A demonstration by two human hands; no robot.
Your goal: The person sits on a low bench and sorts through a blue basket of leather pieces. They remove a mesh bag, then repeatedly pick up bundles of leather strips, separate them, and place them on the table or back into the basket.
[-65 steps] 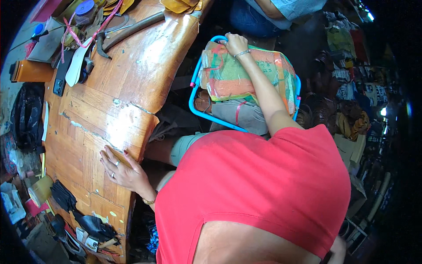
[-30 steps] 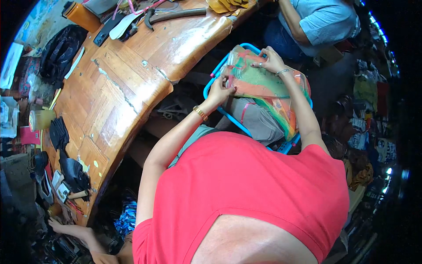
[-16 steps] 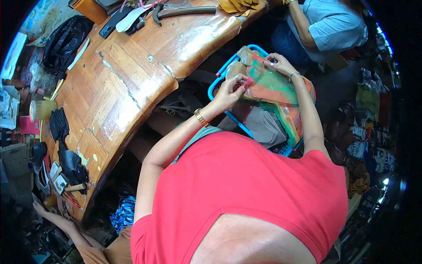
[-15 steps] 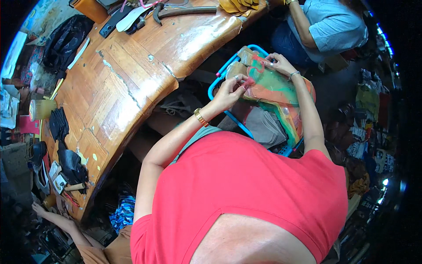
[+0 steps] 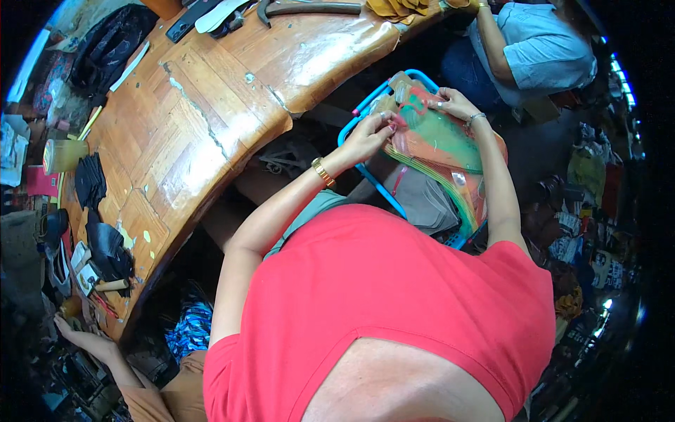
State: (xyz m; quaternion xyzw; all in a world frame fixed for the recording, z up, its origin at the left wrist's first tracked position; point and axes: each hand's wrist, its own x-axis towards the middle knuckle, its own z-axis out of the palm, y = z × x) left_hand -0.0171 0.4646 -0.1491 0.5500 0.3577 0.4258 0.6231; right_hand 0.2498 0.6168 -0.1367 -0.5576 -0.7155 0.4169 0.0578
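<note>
Sheer green and orange mesh fabric (image 5: 439, 141) lies in several layers over a bright blue crate (image 5: 383, 188). A reddish gathered bit at its far left edge is pinched between the fingertips of my left hand (image 5: 369, 137), which has a gold watch at the wrist. My right hand (image 5: 457, 107), with a thin bracelet, has thumb and fingers closed on the fabric's far edge, close to a red loop-like strip (image 5: 415, 103). Flat tan pieces (image 5: 402, 83) show at the far end of the crate. Grey flat sheets (image 5: 422, 200) lie under the mesh's near side.
A wooden table (image 5: 204, 126) curves along my left. On it are a hammer (image 5: 313, 8), a jar (image 5: 65, 156), black pieces (image 5: 109, 246) and yellow leather pieces (image 5: 397, 8). A person in light blue (image 5: 548, 53) sits at far right; another person's arm (image 5: 91, 342) reaches in at lower left.
The view has shifted slightly. My left hand has moved a little closer to the mesh's far edge, and more of the grey sheets and layered mesh edges show below it.
</note>
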